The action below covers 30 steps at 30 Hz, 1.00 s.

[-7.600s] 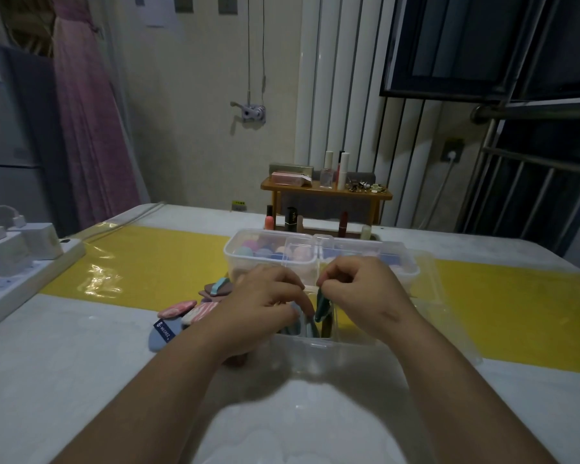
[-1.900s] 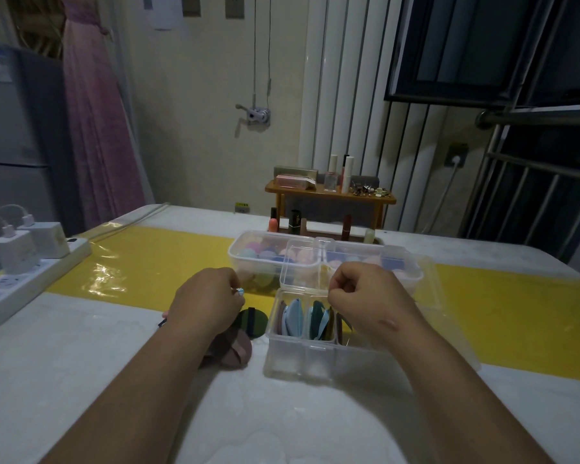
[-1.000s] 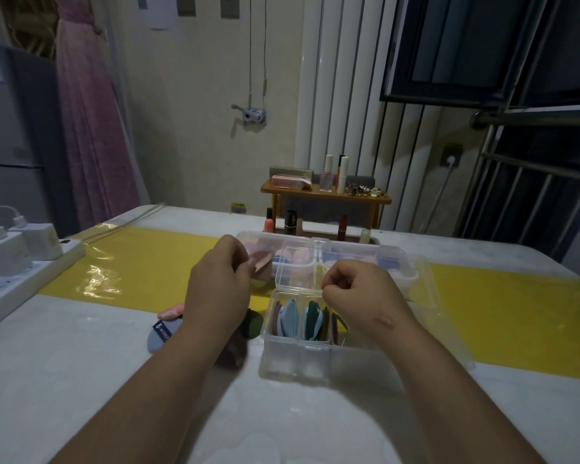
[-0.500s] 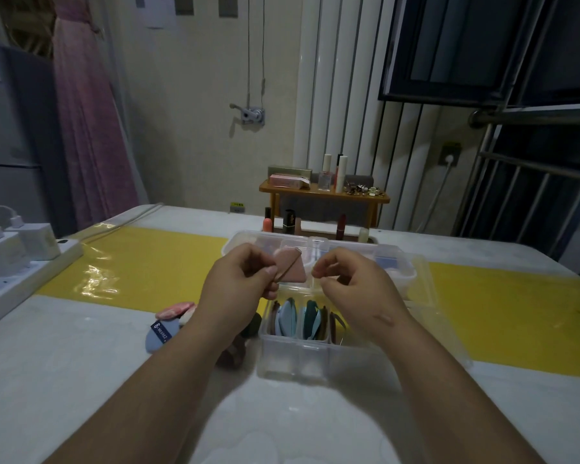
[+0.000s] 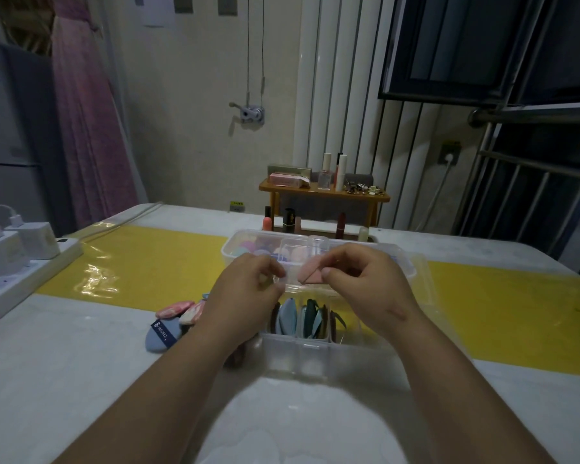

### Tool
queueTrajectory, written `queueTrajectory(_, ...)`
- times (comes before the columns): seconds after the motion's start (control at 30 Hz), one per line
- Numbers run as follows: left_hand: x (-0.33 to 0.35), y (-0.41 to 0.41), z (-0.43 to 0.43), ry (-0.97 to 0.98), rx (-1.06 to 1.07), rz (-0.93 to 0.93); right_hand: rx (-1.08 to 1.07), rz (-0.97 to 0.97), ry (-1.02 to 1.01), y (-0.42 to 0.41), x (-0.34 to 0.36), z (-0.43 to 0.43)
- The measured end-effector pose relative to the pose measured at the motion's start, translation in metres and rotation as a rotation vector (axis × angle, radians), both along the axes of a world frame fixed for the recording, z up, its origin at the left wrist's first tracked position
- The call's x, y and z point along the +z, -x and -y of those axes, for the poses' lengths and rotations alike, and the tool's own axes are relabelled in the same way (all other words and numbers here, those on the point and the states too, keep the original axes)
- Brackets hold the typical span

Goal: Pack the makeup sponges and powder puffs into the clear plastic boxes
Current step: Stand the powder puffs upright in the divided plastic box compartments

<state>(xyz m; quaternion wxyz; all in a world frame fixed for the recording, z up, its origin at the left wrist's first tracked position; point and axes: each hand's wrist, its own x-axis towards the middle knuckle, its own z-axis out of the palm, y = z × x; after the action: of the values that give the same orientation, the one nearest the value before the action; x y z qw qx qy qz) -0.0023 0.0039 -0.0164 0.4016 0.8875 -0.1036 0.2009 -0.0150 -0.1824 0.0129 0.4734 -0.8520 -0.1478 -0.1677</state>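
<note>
My right hand [image 5: 365, 286] pinches a pink powder puff [image 5: 310, 273] above the near clear box [image 5: 315, 351]. Blue, green and dark puffs stand on edge in that box. My left hand [image 5: 248, 289] hovers just left of the puff with its fingers curled and nothing in them. Behind my hands stands the far clear box [image 5: 233, 254], which holds pastel sponges. A blue puff [image 5: 161, 333] and two pink marbled puffs [image 5: 176, 309] lie loose on the table to the left. Part of a dark puff [image 5: 238, 358] shows under my left forearm.
A power strip with white chargers [image 5: 17, 259] runs along the table's left edge. A yellow mat [image 5: 148, 262] crosses the table. At the back stand lipsticks [image 5: 288, 221] and a small wooden shelf [image 5: 322, 194] with bottles. The near box's open lid [image 5: 426, 296] lies to the right.
The pink puff has passed from my left hand's pinch into my right hand's fingers. My left hand has let go and drawn slightly left.
</note>
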Motion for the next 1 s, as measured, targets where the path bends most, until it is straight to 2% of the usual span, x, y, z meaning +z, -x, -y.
queueTrajectory(0.07,-0.001,-0.001,-0.001,-0.062,0.050,-0.068,-0.034,-0.014,0.020,0.000,0.003,0.004)
queueTrajectory(0.17,-0.002,-0.001,-0.002,0.001,0.050,-0.154,-0.080,-0.028,0.040,0.000,0.005,0.008)
queueTrajectory(0.33,0.000,0.000,-0.001,-0.017,0.066,-0.127,-0.116,-0.073,0.105,0.000,0.008,0.012)
queueTrajectory(0.73,-0.001,-0.001,-0.003,-0.028,0.072,-0.135,-0.072,-0.330,0.456,0.004,0.008,0.006)
queueTrajectory(1.0,-0.002,-0.002,-0.004,-0.030,0.083,-0.138,-0.089,-0.305,0.551,0.005,0.009,0.006)
